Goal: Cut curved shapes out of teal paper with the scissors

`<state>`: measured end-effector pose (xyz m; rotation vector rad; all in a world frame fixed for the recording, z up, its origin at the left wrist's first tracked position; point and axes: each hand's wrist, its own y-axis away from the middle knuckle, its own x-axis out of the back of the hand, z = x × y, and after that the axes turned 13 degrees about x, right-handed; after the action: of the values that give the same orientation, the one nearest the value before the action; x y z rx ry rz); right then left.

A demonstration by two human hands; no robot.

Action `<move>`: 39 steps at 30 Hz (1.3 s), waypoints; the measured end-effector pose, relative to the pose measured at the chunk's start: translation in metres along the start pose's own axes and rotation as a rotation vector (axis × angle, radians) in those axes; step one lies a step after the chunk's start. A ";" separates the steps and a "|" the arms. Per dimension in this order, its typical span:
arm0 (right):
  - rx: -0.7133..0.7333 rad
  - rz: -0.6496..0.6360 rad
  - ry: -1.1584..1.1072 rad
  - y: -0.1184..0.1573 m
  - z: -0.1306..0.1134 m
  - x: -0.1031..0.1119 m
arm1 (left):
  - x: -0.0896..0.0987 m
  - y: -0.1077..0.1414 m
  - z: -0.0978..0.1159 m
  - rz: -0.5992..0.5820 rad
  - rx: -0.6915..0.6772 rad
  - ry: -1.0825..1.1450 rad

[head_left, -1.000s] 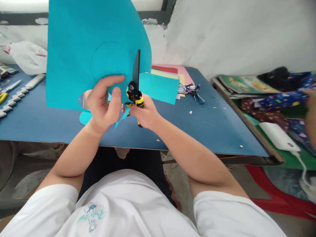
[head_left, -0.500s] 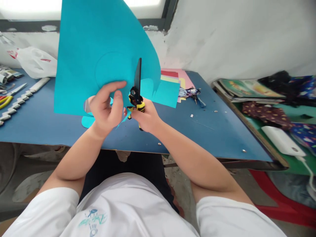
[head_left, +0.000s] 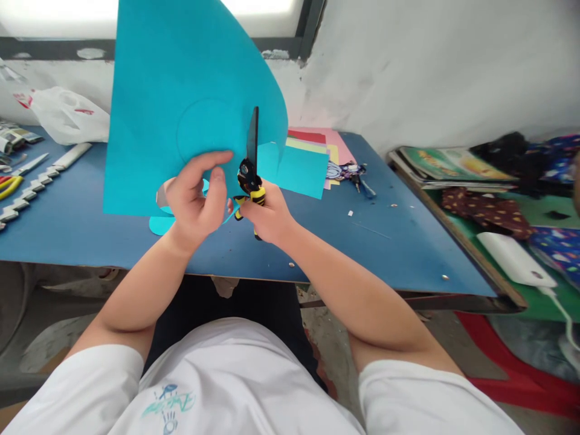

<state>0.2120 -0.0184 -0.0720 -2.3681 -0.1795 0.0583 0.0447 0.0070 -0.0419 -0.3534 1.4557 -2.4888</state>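
A large sheet of blue paper (head_left: 154,78) stands up in front of me, its right side curling back, with a circle drawn on it. My left hand (head_left: 199,190) is closed on the sheet's lower part, index finger stretched along the paper; some fingertips are hidden. My right hand (head_left: 272,214) grips black-and-yellow scissors (head_left: 248,172), their dark blades pointing up against the paper beside the drawn circle. A narrow blue strip hangs by the scissors' handles. Below the left hand, a rounded blue paper piece (head_left: 161,226) lies on the table.
On the blue table (head_left: 344,260) lie coloured paper sheets (head_left: 333,142), keys (head_left: 362,181) and a folded paper chain (head_left: 29,194). Yellow-handled scissors (head_left: 11,187) and a plastic bag (head_left: 67,115) are at left. A white power bank (head_left: 516,258) and books (head_left: 453,163) sit at right.
The blue sheet has shifted slightly right and down at its left edge, and its curled right side has drawn inward. Both hands stay almost in place.
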 end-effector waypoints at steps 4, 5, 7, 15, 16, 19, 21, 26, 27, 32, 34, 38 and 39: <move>-0.013 0.001 0.043 0.000 0.000 0.001 | 0.001 0.002 -0.001 -0.013 0.053 -0.006; -0.017 0.001 0.047 0.000 0.000 0.002 | 0.001 0.002 -0.002 -0.013 0.058 -0.003; -0.023 -0.001 0.049 0.000 0.000 0.002 | 0.001 0.002 -0.002 -0.008 0.042 0.007; -0.036 -0.002 0.087 0.000 -0.001 0.003 | 0.000 0.002 0.000 -0.001 -0.019 0.043; -0.038 0.000 0.090 0.000 -0.001 0.003 | 0.001 0.002 0.000 -0.006 -0.002 0.033; -0.039 0.001 0.095 0.000 -0.002 0.003 | 0.002 0.005 -0.002 -0.037 0.070 0.015; -0.031 0.003 0.092 -0.001 -0.002 0.003 | 0.002 0.005 -0.004 -0.053 0.095 0.028; -0.025 -0.004 0.097 -0.001 -0.004 0.003 | 0.002 0.005 -0.002 -0.021 0.061 0.033; -0.028 -0.005 0.096 -0.001 -0.005 0.003 | 0.002 0.004 -0.001 -0.014 0.061 0.017; -0.041 -0.011 0.090 -0.002 -0.008 0.003 | 0.001 0.002 0.003 0.018 0.023 0.021; -0.044 -0.011 0.086 -0.002 -0.008 0.003 | 0.000 0.001 0.000 0.018 -0.004 0.042; -0.048 -0.014 0.085 -0.002 -0.009 0.004 | -0.002 0.000 -0.009 0.044 -0.044 0.038; -0.049 -0.016 0.088 -0.002 -0.010 0.004 | -0.002 0.000 -0.010 0.051 -0.040 0.017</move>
<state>0.2165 -0.0229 -0.0636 -2.4120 -0.1583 -0.0589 0.0435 0.0158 -0.0472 -0.2992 1.5035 -2.4320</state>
